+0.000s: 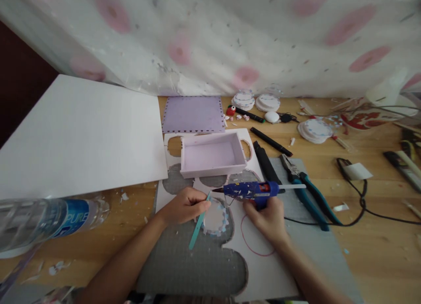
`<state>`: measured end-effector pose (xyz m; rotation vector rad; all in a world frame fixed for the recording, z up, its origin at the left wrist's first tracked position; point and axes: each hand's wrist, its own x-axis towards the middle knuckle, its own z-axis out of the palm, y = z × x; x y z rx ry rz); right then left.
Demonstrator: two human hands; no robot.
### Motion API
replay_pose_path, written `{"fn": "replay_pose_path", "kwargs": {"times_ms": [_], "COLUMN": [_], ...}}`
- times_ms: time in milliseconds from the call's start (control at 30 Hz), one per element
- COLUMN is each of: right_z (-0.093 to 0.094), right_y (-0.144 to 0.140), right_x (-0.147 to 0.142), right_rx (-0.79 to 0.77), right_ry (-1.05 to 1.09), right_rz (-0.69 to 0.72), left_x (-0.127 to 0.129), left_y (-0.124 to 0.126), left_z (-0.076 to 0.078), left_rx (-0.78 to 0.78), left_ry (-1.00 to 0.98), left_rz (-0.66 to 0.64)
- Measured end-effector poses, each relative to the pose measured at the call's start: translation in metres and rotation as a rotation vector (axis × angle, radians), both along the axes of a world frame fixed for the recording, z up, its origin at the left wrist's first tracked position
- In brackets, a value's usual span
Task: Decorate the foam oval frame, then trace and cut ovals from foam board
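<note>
Wooden tabletop point(378, 247), littered with scraps, under a draped pink-dotted cloth point(230, 37). Landmark: the grey cutting mat point(194, 264).

Nearest, on the mat: white cut-out sheet point(263, 269) with cloud-shaped holes and a red pen loop. Just above the holes, a small round scalloped disc point(215, 217).

Left hand point(182, 206), closed in a pinch on a thin teal strip point(198, 227), one end held against the disc's left edge, the rest slanting down over the mat.

Right hand point(268, 218), wrapped around the grip of a blue glue gun point(253, 190), nozzle aimed left at the strip's upper end, just short of the left fingertips.

To glue well, seemingly: a thin bead laid only where strip meets disc, fingertips kept clear of the hot tip, strip pressed steady until set, black cord point(358, 207) kept from dragging the gun.

Beyond the mat's far edge: lilac open box point(212, 157), then a flat lilac panel point(194, 114). Right of the mat: teal-handled pliers point(311, 194), black markers. Left of it: large white board point(82, 133) and a lying water bottle point(49, 220). Farthest: stacked round white discs point(268, 102) near the cloth.
</note>
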<state>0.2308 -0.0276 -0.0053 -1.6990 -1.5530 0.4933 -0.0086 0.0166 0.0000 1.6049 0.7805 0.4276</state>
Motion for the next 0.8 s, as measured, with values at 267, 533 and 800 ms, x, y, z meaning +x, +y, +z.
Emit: {"fn": "replay_pose_path", "kwargs": {"times_ms": [267,533,800], "right_z": [0.0034,-0.0013,0.0003], "right_y": [0.0007,-0.0006,-0.0058], "right_x": [-0.0008,0.0005,0.0046], "right_rx": [0.006,0.021,0.099], "right_ry": [-0.012,-0.050,-0.118], "right_rz": [0.013,-0.005,-0.052], "left_x": [0.0004,-0.0010,0.0000], "left_y": [-0.0002,0.0006,0.0005], "left_z": [0.0002,-0.0016,0.0057], "left_rx": [0.009,0.016,0.003], "left_ry": [0.033,0.009,0.004], "left_rz": [0.003,-0.004,0.029]}}
